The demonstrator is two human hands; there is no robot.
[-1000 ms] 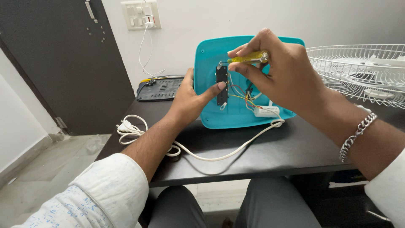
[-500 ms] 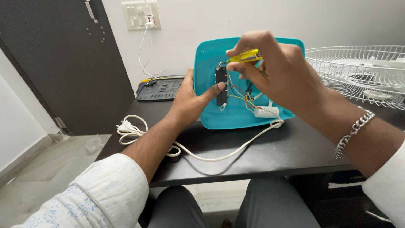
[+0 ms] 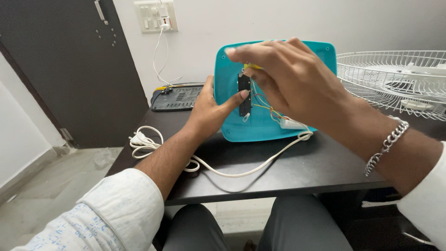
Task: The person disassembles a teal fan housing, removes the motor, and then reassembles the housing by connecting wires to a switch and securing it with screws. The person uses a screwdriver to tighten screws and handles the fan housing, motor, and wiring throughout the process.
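One teal plastic housing (image 3: 260,130) stands tilted on its edge on the dark counter (image 3: 288,172), and both hands work on it. The left hand (image 3: 211,111) rests against the housing's left rim with its fingers (image 3: 234,98) stretched out flat, the index tip pressing the side of one narrow black switch strip (image 3: 244,95) mounted upright on the teal face; this hand grips nothing, it only braces. The right hand (image 3: 297,83) hovers just above and to the right of that strip, its fingers (image 3: 253,53) curled loosely around one yellow-handled tool (image 3: 253,67), of which only a short yellow bit shows beneath them; how firmly it is pinched cannot be told. Just below the right fingers a bundle of thin coloured wires (image 3: 267,108) runs from the strip down to one small white connector block (image 3: 292,123). One white power cord (image 3: 232,172) leaves the housing's lower right corner, sweeps across the counter under both wrists and ends in a coil (image 3: 141,142) well left of the left fingers. Behind the left fingers lies one dark vented panel (image 3: 176,98). Far right of the right fingers sits one white wire fan guard (image 3: 395,81). One silver chain bracelet (image 3: 388,144) circles the right wrist. One wall socket plate (image 3: 153,16) with a white plug hangs above.
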